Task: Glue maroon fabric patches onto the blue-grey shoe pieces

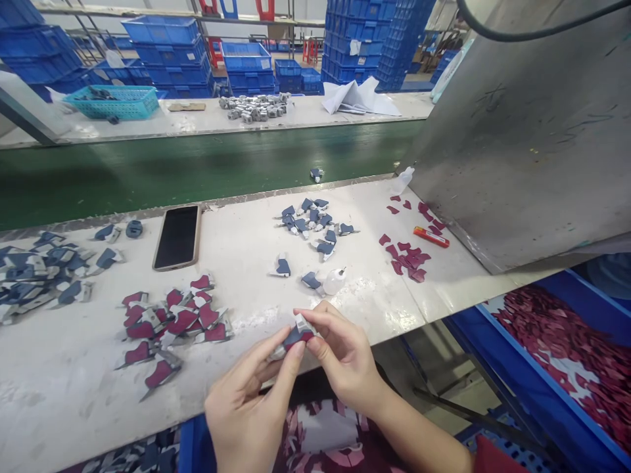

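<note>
Above the table's front edge, my left hand (256,394) and my right hand (348,358) pinch one small part (298,334) between them. The part is grey-blue and white with a maroon piece along its lower side. Left of my hands lies a pile of parts with maroon faces (182,315). Beyond my hands are a small translucent bottle (334,281) and a loose group of blue-and-grey parts (310,217). Loose maroon pieces (407,259) lie to the right on the white table (246,263).
A phone (177,238) and a heap of blue-grey parts (39,269) lie left. A red-orange tube (431,237) lies near a large metal panel (537,131) at right. A green conveyor (197,167) runs behind. A blue bin (557,381) holds maroon pieces.
</note>
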{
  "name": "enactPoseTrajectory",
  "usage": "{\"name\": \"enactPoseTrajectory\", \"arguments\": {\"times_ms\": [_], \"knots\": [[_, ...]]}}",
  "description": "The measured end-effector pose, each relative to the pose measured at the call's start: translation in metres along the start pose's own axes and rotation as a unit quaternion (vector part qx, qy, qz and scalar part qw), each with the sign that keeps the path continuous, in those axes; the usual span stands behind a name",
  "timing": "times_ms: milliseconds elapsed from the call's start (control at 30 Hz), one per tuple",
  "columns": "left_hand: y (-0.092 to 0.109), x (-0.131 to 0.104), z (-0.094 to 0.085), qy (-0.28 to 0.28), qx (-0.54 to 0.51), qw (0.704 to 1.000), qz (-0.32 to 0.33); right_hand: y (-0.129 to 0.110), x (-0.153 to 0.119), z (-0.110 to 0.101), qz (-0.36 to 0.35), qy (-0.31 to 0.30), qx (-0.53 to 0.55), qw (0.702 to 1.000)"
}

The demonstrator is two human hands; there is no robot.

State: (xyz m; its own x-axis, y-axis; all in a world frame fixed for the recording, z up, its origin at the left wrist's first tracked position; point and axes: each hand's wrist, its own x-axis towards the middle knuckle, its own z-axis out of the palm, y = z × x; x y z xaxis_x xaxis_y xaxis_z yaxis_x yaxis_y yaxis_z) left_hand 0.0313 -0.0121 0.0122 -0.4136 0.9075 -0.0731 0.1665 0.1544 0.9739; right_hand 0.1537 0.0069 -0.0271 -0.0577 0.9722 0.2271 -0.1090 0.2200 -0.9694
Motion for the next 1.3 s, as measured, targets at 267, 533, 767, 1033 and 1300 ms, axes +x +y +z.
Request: {"name": "enactPoseTrajectory", "arguments": {"times_ms": [267,533,767,1033,1300], "knots": [[-0.012,-0.001,-0.003,0.073,0.075,0.987,0.124,-0.004,0.014,-0.002,-0.006,-0.083,-0.001,0.997],[-0.016,0.005,-0.009,0.049,0.017,0.997,0.049,-0.002,0.016,0.005,0.025,-0.076,0.045,0.996],[-0.007,0.001,-0.008,0.055,-0.011,0.998,0.028,-0.004,0.014,0.006,0.008,-0.082,0.036,0.996],[-0.01,-0.001,-0.006,0.058,-0.036,0.996,0.052,-0.005,0.014,0.009,0.014,-0.082,0.066,0.994],[-0.011,0.001,-0.006,0.054,-0.02,0.996,0.063,-0.002,0.015,0.008,0.045,-0.064,0.084,0.993]]}}
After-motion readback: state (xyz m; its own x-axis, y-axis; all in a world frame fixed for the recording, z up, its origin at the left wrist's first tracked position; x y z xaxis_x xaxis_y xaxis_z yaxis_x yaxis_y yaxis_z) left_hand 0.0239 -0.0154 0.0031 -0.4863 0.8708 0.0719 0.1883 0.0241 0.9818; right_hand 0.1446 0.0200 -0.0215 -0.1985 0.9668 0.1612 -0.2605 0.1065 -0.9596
